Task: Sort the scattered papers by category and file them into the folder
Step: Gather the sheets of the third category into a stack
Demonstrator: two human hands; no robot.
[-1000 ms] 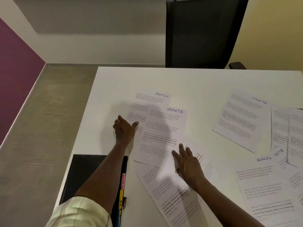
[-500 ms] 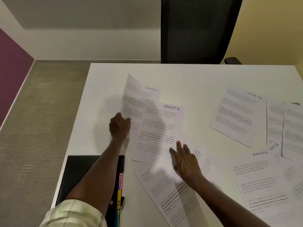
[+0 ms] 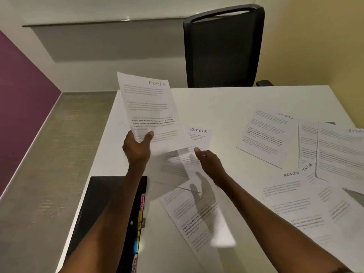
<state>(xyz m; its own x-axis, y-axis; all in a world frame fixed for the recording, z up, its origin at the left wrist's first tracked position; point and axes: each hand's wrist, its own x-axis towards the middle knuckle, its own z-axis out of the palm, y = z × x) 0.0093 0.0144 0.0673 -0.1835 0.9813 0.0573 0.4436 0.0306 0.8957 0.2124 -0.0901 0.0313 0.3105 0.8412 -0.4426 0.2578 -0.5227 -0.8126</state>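
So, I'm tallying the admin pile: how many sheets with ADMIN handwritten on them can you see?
2. One ADMIN sheet is lifted off the table, gripped by the left hand. The other ADMIN sheet lies flat at the near right. More may be hidden under overlapping papers.

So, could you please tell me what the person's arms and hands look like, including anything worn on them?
Both forearms are bare in this frame, with no sleeve showing. The left hand wears nothing that I can see. The right hand shows a small pale glint on one finger, possibly a ring, but it is too small to be sure. No watch, bracelet or glove is visible.
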